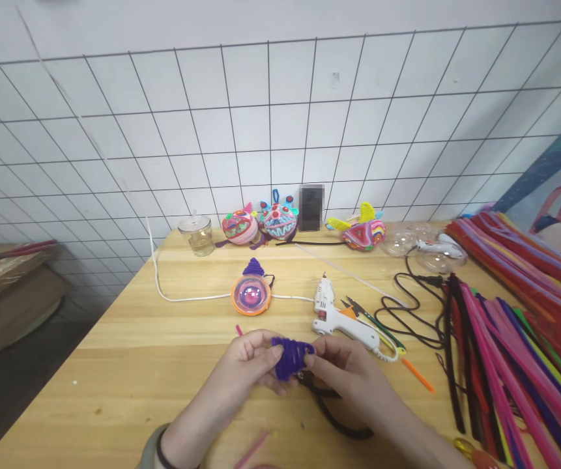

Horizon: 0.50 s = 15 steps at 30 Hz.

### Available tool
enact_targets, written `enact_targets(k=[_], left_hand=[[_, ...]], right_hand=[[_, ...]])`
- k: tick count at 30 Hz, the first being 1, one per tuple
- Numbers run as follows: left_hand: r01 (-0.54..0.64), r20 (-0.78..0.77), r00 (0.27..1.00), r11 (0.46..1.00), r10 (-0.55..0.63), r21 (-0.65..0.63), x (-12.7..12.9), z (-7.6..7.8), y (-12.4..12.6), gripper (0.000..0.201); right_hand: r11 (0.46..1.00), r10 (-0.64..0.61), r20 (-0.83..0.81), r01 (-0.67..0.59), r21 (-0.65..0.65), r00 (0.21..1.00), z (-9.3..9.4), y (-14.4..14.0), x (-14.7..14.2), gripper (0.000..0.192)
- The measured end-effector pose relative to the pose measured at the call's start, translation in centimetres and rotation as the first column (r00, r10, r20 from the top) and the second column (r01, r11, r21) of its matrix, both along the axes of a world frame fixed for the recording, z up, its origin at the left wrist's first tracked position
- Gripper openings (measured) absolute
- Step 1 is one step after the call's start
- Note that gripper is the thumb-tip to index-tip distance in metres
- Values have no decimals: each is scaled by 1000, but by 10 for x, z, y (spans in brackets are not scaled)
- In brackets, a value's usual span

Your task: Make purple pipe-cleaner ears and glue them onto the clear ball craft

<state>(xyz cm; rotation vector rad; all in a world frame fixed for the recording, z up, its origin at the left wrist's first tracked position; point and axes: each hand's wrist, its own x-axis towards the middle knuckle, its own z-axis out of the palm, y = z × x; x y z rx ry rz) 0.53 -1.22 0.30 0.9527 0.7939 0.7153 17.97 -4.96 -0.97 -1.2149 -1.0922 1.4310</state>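
Between both hands I hold a small purple piece of fuzzy pipe cleaner (290, 358), bent back and forth into close rows. My left hand (255, 365) pinches its left side with the thumb in front. At its upper right corner, the thumb and fingers of my right hand (346, 371) are closed. Under the hands lies a black-handled tool (341, 423), mostly hidden, so its kind cannot be told. Beyond them sits a round ornament (251, 294) with an orange rim and pink and purple rings, a similar purple triangle (253, 267) at its top.
A white glue gun (343, 322) lies beside dark-bladed snips (375, 322). Bundles of coloured pipe cleaners (519, 365) cover the right side. Along the back stand a lidded glass cup (197, 236), decorated balls (279, 221), a fish-like ornament (364, 231) and clear plastic shells (400, 241). A black cable (392, 306) winds nearby.
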Motion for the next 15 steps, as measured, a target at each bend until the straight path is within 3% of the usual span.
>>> enact_targets(k=[6,15], left_hand=[[13,18,1000,1000,-12,-9,-1,-2,0,34],[-28,-17,999,999,28,-26,2,1,0,29]], right_hand=[[1000,17,2,-17,-2,1000,-2,1,1,35],[1000,-3,26,4,-23,1000,12,1,-3,44]])
